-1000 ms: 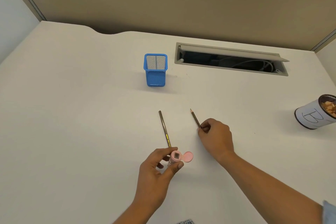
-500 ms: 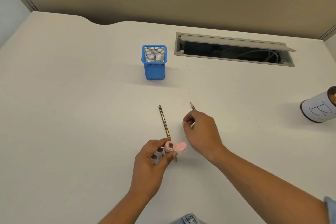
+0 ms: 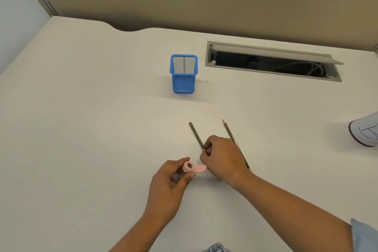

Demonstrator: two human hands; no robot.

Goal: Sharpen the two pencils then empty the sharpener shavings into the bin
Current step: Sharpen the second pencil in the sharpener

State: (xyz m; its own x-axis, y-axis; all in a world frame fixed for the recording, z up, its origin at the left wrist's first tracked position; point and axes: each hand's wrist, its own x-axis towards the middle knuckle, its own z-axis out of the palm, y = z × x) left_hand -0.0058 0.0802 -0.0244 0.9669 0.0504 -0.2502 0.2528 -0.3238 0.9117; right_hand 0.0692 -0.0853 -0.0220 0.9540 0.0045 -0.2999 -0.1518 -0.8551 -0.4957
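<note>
Two dark pencils lie on the white desk. The left pencil [image 3: 196, 134] has a blunt far end, and my right hand [image 3: 222, 155] pinches its near part between thumb and fingers. The right pencil [image 3: 230, 133] has a sharp tip pointing away and runs under my right hand and wrist. My left hand [image 3: 171, 184] holds a pink sharpener [image 3: 189, 166] with a clear body, its hinged pink lid [image 3: 201, 168] flipped open to the right. The white bin [image 3: 366, 131] marked with a letter stands at the right edge, partly cut off.
A blue mesh pencil cup [image 3: 183, 73] stands behind the pencils. An open cable hatch [image 3: 272, 61] with wires is set into the desk at the back right. A beige partition wall runs along the desk's far edge.
My right hand let go of the sharp right pencil, moved left, and now pinches the blunt left pencil. My left hand kept hold of the open sharpener.
</note>
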